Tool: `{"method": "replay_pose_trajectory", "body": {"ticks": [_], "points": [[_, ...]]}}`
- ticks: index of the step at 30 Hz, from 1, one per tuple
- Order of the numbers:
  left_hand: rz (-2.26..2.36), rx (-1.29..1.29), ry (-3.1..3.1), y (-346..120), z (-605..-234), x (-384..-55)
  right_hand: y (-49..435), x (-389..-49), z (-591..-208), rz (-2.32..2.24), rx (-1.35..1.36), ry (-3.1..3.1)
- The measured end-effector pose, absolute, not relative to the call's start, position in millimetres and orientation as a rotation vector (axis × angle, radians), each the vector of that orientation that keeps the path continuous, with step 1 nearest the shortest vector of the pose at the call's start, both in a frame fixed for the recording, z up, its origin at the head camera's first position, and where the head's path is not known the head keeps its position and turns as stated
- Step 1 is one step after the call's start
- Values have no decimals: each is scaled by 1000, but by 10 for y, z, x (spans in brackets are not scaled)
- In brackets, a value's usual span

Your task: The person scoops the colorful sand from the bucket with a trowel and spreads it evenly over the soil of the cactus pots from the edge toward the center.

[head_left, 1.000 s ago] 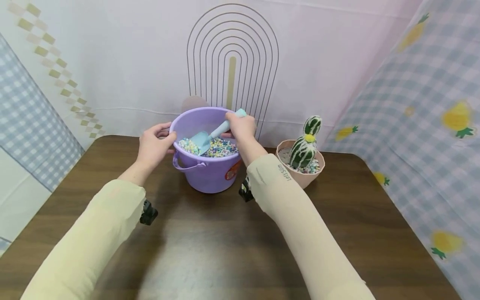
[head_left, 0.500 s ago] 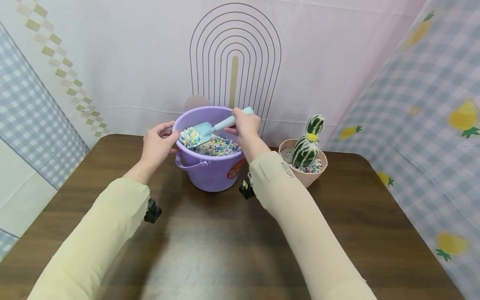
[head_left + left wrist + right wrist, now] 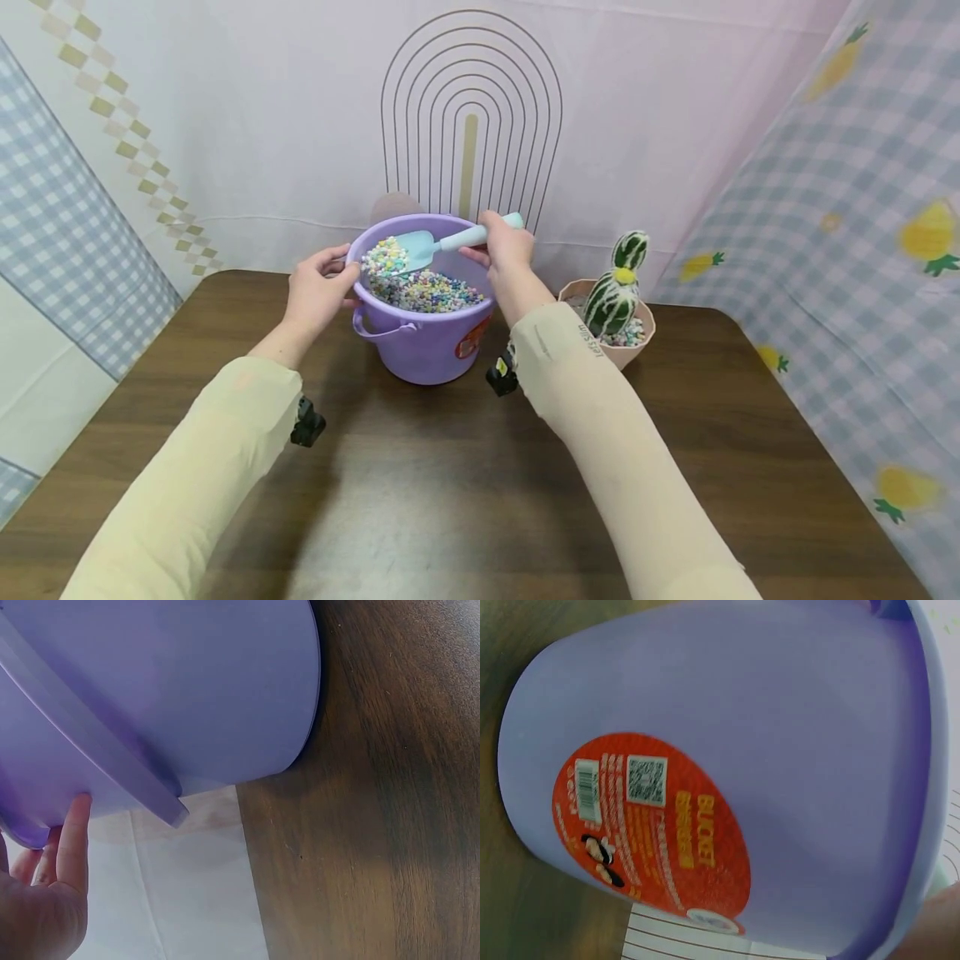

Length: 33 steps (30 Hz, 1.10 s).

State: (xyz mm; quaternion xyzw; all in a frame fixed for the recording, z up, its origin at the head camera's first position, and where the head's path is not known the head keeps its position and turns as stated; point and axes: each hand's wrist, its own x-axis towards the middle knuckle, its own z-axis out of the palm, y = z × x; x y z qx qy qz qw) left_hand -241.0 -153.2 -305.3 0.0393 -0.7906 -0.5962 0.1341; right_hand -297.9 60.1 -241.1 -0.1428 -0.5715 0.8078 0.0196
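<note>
In the head view a purple bucket (image 3: 405,354) stands upright on the table, part filled with small pastel pebbles (image 3: 442,293). My left hand (image 3: 318,287) grips its left rim, thumb at the edge and fingers along the outer wall; the left wrist view shows those fingers (image 3: 73,847) against the plastic. A light blue trowel (image 3: 418,247) is in my right hand (image 3: 508,254), which holds it by the handle. Its blade carries a heap of pebbles, raised over the rest inside the bucket. The right wrist view is mostly bucket wall with a red label (image 3: 656,825).
To the right of the bucket is a pale pink pot (image 3: 626,358) holding a fabric cactus (image 3: 609,302) with a yellow band, pebbles around its base. The bucket's handle (image 3: 386,335) hangs down at the front left. A printed curtain (image 3: 300,108) closes off the table's back.
My right hand has drawn the trowel up and to the right, and its blade now bears a heap of pebbles. The left hand keeps its grip on the rim.
</note>
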Motion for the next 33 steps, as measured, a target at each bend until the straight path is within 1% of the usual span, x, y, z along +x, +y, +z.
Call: {"method": "replay_pose_trajectory", "body": {"ticks": [25, 28, 33], "points": [[-1730, 140, -2301, -1508, -3042, -2372, 955, -2944, -2321, 2578, -540, -1607], [-1698, 157, -2310, -1497, -3045, -2373, 1021, -2947, -2288, 2575, -535, -1602], [-1511, 229, -2298, -1435, -2979, -2356, 1176, -2952, -2210, 2565, -545, -1578]]}}
